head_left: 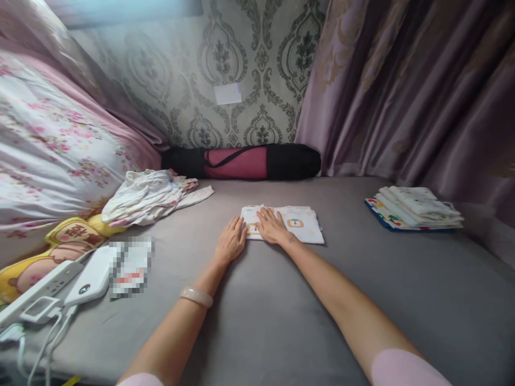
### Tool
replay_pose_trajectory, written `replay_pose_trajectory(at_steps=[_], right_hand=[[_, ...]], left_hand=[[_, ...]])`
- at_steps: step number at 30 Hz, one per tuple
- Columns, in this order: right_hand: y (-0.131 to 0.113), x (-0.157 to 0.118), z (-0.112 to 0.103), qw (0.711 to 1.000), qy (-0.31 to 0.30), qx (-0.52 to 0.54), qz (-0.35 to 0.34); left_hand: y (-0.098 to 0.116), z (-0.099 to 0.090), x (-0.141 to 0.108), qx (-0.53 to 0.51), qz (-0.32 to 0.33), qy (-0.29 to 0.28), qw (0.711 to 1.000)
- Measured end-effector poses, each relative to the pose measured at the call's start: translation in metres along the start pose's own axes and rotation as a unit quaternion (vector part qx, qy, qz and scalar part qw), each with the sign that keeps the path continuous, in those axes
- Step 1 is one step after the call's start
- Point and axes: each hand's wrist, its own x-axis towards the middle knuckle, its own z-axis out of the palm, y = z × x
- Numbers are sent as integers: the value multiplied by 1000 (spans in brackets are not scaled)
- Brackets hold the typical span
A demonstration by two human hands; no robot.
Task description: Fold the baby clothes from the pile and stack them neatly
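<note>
A white folded cloth (308,228) with small orange and green prints lies flat on the grey sheet, ahead of me. My right hand (273,226) rests palm down on its left half, fingers stretched out. At the cloth's left edge is my left hand (232,239), its fingers extended and the fingertips touching the edge or the sheet beside it. Neither hand grips anything. The right palm covers part of the printed pattern. A pale bangle (196,296) circles my left wrist.
On the right sits a stack of folded cloths (420,206). A crumpled pile of clothes (151,195) lies at left, near a yellow plush toy (72,233), a power strip (44,289) and a white power bank (94,276) with cables. A black and pink long bag (237,162) lies against the wall.
</note>
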Motion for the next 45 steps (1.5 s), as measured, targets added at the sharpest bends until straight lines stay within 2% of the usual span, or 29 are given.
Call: replay_pose_trajectory(at_steps=[3, 6, 11, 17, 21, 26, 39, 45], right_hand=[[0, 1, 6, 1000, -8, -1, -2], [-2, 5, 2, 1000, -19, 12, 0], [-14, 15, 3, 1000, 14, 13, -15], [-21, 21, 10, 1000, -10, 5, -20], [-34, 27, 10, 999, 24, 18, -29], [-46, 32, 20, 999, 37, 22, -21], [-65, 31, 29, 999, 15, 25, -34], [-75, 28, 37, 996, 26, 26, -77]], left_hand=[[0, -1, 0, 0, -6, 1, 1000], [0, -1, 0, -2, -7, 5, 1000], [-1, -2, 1, -4, -14, 21, 1000], [-1, -3, 2, -25, -65, 46, 997], [-3, -3, 3, -49, -88, 74, 992], [-8, -2, 4, -97, -138, 104, 980], [-13, -5, 6, -173, -190, 127, 958], [-13, -9, 5, -201, -222, 129, 945]])
